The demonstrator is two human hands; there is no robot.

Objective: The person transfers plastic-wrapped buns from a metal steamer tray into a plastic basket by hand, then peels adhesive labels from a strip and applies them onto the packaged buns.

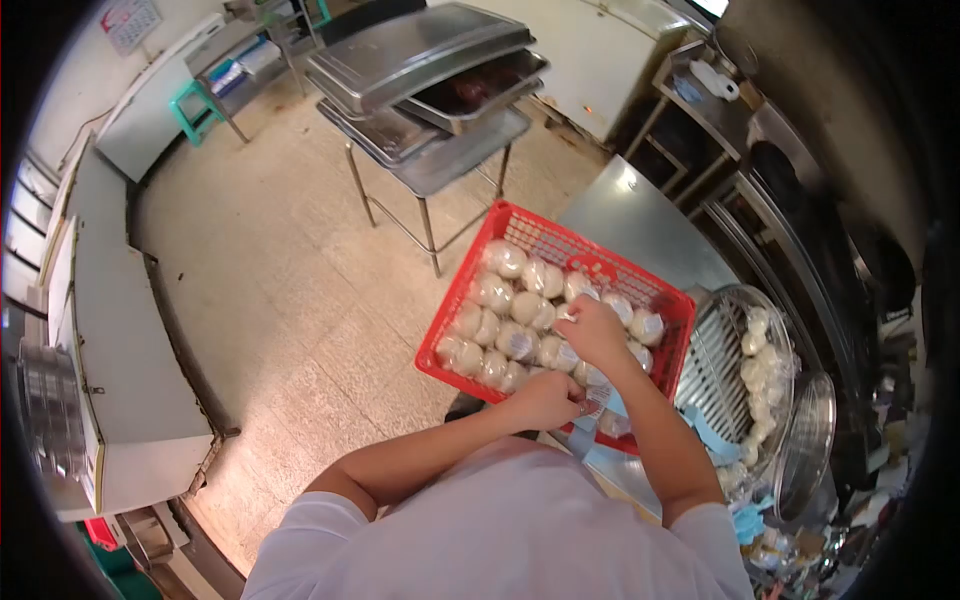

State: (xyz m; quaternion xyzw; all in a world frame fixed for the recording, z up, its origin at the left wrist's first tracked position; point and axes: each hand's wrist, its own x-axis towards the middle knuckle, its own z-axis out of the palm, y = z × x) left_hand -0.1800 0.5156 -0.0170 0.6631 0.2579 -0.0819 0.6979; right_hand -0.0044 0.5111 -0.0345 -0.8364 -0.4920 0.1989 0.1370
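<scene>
A red plastic basket [455, 290] holds rows of round white buns [492, 292] in clear plastic wrapping, several of them with white labels. My left hand [548, 400] is at the near edge of the basket, its fingers curled in beside a labelled pack [598, 388]; what they pinch is partly hidden. Over the middle of the basket, my right hand [595, 332] has its fingertips pressed together at the wrapped buns. Whatever lies between those fingertips is too small to name. Light blue strips [615, 405] show below my right forearm.
Beyond the basket extends a metal tabletop [640, 215]. At right stands a round perforated steamer tray [715, 360] with more white buns [762, 385] along its side, next to a round metal lid [806, 440]. A metal stand [450, 165] bears covered trays. White freezers [130, 350] line the left.
</scene>
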